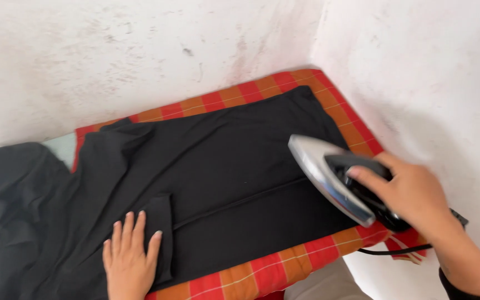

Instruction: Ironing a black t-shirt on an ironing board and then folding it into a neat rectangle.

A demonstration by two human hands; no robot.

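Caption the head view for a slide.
Right hand grips an electric iron over a black garment; left hand flattens it.

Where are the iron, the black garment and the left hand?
iron (pixel 329 178): head view, on its metal body.
black garment (pixel 223 166): head view, mid fabric.
left hand (pixel 129 258): head view, back of hand.

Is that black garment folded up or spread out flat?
Mostly spread: the black garment lies flat over the red checked cloth, bunched at the left. The left hand presses it; the right hand holds the iron.
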